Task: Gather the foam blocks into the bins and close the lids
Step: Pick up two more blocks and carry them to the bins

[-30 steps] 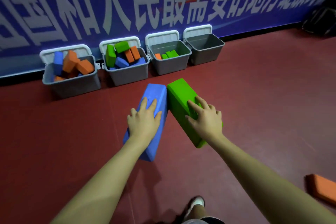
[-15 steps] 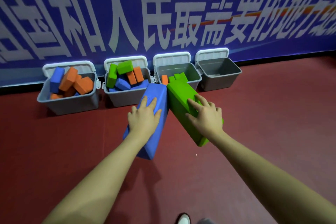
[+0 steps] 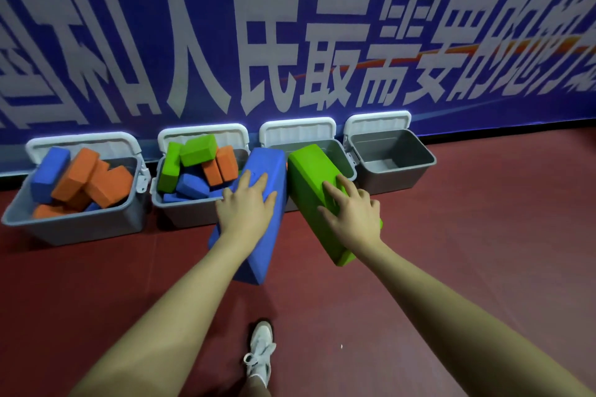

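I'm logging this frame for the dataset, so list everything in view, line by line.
Bins: four, grey, in a row along the wall, white lids all open; the far right one holds nothing visible.
Blue block: one, large, carried by the left hand.
Green block: one, large, carried by the right hand.
Blocks in bins: orange, blue and green, piled in the two left bins; the exact count is unclear.
Banner: one, blue with white characters, on the wall.
Floor: dark red.
Shoe: one, white, bottom centre.
Left hand: gripping the blue block.
Right hand: gripping the green block.
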### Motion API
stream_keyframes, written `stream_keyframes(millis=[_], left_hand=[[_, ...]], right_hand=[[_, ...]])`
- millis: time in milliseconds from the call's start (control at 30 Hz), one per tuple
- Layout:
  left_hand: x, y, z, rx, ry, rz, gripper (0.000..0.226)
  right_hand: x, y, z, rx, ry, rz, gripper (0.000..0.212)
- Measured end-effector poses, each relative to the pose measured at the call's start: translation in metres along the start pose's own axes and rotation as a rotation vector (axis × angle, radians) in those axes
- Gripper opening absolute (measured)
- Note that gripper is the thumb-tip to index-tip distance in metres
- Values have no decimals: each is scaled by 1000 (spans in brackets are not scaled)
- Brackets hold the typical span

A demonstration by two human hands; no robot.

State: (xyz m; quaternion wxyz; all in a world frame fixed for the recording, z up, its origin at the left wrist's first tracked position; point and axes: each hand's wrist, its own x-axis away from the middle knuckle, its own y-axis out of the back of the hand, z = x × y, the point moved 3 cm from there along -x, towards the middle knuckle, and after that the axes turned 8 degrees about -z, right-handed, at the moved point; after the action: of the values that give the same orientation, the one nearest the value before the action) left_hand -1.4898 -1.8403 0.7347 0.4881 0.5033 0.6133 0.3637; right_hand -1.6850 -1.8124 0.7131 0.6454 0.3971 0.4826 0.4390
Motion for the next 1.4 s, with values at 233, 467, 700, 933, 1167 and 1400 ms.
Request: stream_keyframes(millis=[233,467,700,933,1167,1400], left_hand=[[-148,-42,6,28,-39,-38,51],[-282,-98,-4,21,-55,41,51],[-384,-168,-43,23,-56,83,51],[-488,-229,-93,24,-56,107,49],[-558,-313,-120,3,-5,175,50],[-599,-397,-99,72,93,262,51]], right_hand=[[-128,-34,-8,55,12,-67,52],[-244,-83,-34,64,-85,-12,52],[-357,-135,-81,71,-104,37,51],[-477,-179,-137,57,-103,102,52],[-560,-246,-170,56,-69,210,52],[-593,-330,-183,79,-121,340,53]])
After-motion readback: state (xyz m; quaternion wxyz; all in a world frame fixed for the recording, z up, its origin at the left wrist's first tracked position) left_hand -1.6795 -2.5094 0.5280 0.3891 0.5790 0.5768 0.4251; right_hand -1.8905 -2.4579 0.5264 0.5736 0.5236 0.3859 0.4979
